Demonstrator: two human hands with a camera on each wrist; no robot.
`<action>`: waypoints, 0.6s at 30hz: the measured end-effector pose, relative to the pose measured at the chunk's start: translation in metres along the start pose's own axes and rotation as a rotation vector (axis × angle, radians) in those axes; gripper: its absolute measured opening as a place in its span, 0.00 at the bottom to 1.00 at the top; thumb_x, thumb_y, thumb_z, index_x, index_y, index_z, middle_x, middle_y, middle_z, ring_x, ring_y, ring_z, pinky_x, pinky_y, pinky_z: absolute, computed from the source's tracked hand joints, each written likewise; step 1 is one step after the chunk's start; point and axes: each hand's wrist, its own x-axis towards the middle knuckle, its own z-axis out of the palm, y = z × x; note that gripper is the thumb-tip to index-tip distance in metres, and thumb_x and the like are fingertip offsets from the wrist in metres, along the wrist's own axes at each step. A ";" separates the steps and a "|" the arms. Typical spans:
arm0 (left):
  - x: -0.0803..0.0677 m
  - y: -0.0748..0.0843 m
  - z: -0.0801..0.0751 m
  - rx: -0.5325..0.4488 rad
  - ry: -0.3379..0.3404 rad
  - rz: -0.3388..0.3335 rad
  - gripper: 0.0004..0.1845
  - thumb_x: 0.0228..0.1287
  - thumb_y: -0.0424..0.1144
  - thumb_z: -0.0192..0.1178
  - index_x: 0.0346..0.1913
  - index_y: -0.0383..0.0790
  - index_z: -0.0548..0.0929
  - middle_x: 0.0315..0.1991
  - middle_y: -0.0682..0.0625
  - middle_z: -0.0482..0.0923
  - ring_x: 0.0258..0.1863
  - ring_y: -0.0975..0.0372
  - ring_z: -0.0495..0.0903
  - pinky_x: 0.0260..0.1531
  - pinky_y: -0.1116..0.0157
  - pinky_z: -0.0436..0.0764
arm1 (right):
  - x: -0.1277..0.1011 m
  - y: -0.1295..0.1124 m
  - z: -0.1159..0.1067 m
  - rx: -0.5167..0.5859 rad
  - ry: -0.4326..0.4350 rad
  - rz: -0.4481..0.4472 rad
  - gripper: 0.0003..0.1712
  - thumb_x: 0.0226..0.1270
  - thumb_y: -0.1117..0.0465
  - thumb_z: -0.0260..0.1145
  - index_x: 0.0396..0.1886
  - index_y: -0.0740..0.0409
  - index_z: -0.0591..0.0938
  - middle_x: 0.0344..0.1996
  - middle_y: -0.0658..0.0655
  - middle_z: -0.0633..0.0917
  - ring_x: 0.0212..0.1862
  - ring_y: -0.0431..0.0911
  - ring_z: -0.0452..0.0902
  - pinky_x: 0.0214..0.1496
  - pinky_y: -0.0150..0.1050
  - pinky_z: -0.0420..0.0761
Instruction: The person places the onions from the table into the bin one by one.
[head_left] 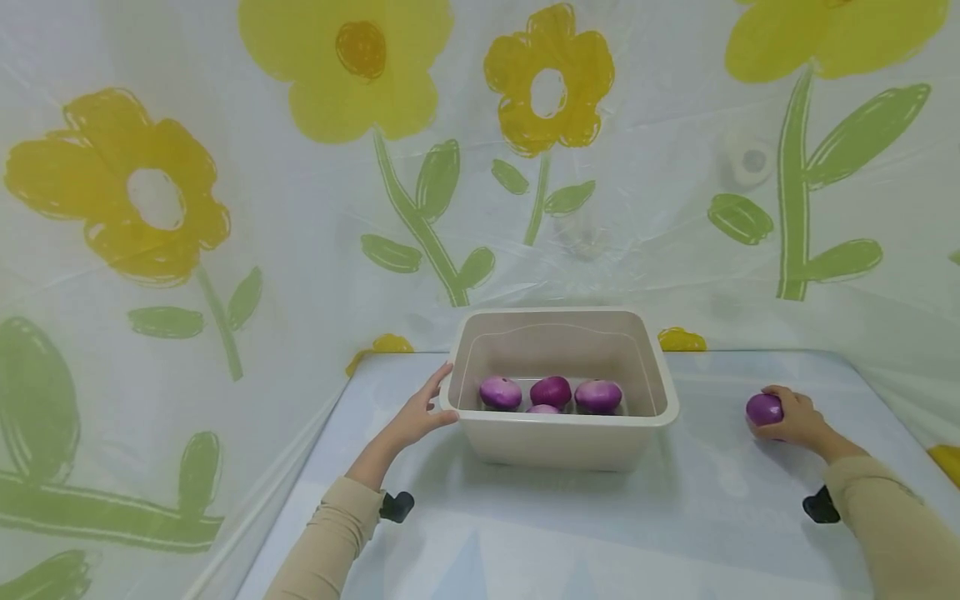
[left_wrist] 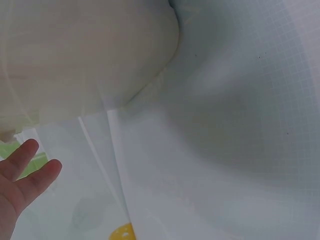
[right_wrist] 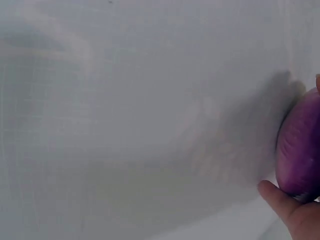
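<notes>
A beige plastic tub (head_left: 645,392) stands in the middle of the table with several purple onions (head_left: 551,391) inside. My left hand (head_left: 420,414) rests against the tub's left rim with its fingers nearly straight; in the left wrist view those fingers (left_wrist: 25,170) show below the tub's wall (left_wrist: 85,55). To the right of the tub my right hand (head_left: 795,417) grips one more purple onion (head_left: 763,408) on the tabletop. The right wrist view shows that onion (right_wrist: 300,150) at the right edge, with a fingertip (right_wrist: 275,195) under it.
The table (head_left: 600,533) wears a pale blue-white gridded cloth. A plastic sheet printed with yellow flowers (head_left: 360,67) hangs as a wall behind and to the left. Small black clips (head_left: 396,505) sit at both wrists.
</notes>
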 end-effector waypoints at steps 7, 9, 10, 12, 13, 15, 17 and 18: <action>-0.013 0.033 -0.002 0.006 -0.012 0.003 0.47 0.56 0.48 0.62 0.71 0.37 0.47 0.72 0.40 0.42 0.66 0.40 0.54 0.61 0.43 0.58 | -0.006 -0.016 -0.001 -0.011 0.064 -0.049 0.43 0.54 0.54 0.67 0.56 0.77 0.55 0.47 0.85 0.59 0.47 0.77 0.59 0.45 0.69 0.67; -0.014 0.036 -0.002 0.004 -0.012 -0.003 0.47 0.56 0.47 0.63 0.71 0.38 0.47 0.72 0.40 0.42 0.66 0.40 0.54 0.62 0.43 0.58 | -0.005 -0.020 -0.002 0.005 0.079 -0.062 0.42 0.55 0.54 0.66 0.56 0.77 0.55 0.47 0.85 0.60 0.48 0.76 0.59 0.46 0.69 0.68; -0.015 0.037 -0.002 0.005 -0.012 -0.006 0.47 0.56 0.47 0.63 0.71 0.38 0.47 0.72 0.40 0.42 0.66 0.40 0.54 0.62 0.43 0.57 | -0.005 -0.023 -0.003 0.007 0.089 -0.071 0.42 0.56 0.54 0.66 0.56 0.78 0.56 0.47 0.84 0.61 0.47 0.75 0.60 0.46 0.68 0.68; -0.016 0.038 -0.002 0.005 -0.009 -0.008 0.47 0.56 0.48 0.63 0.71 0.38 0.47 0.72 0.40 0.42 0.66 0.40 0.54 0.62 0.43 0.57 | -0.004 -0.027 -0.006 0.013 0.101 -0.080 0.42 0.57 0.53 0.65 0.56 0.78 0.56 0.48 0.84 0.61 0.47 0.75 0.61 0.46 0.68 0.68; -0.016 0.038 -0.002 0.004 -0.010 -0.009 0.47 0.56 0.48 0.63 0.72 0.39 0.47 0.72 0.41 0.42 0.66 0.40 0.53 0.62 0.43 0.57 | -0.003 -0.029 -0.007 0.012 0.107 -0.086 0.42 0.57 0.53 0.65 0.56 0.78 0.56 0.48 0.84 0.62 0.47 0.75 0.61 0.46 0.68 0.69; -0.016 0.037 -0.002 0.005 -0.010 -0.009 0.47 0.56 0.48 0.63 0.72 0.39 0.47 0.72 0.41 0.42 0.66 0.40 0.53 0.62 0.43 0.57 | -0.002 -0.032 -0.011 0.010 0.110 -0.094 0.42 0.58 0.52 0.64 0.57 0.78 0.56 0.48 0.84 0.62 0.47 0.75 0.62 0.45 0.67 0.69; -0.015 0.037 -0.002 0.005 -0.010 -0.008 0.47 0.56 0.48 0.63 0.72 0.39 0.46 0.72 0.41 0.42 0.66 0.40 0.54 0.62 0.43 0.57 | -0.003 -0.036 -0.015 0.008 0.104 -0.083 0.42 0.60 0.50 0.62 0.58 0.77 0.56 0.49 0.83 0.62 0.48 0.74 0.62 0.46 0.67 0.69; -0.015 0.037 -0.002 0.005 -0.010 -0.007 0.47 0.56 0.47 0.62 0.72 0.39 0.46 0.72 0.41 0.42 0.66 0.40 0.54 0.62 0.43 0.57 | -0.003 -0.037 -0.017 0.011 0.099 -0.078 0.43 0.60 0.49 0.62 0.59 0.77 0.55 0.49 0.83 0.62 0.48 0.74 0.62 0.46 0.67 0.70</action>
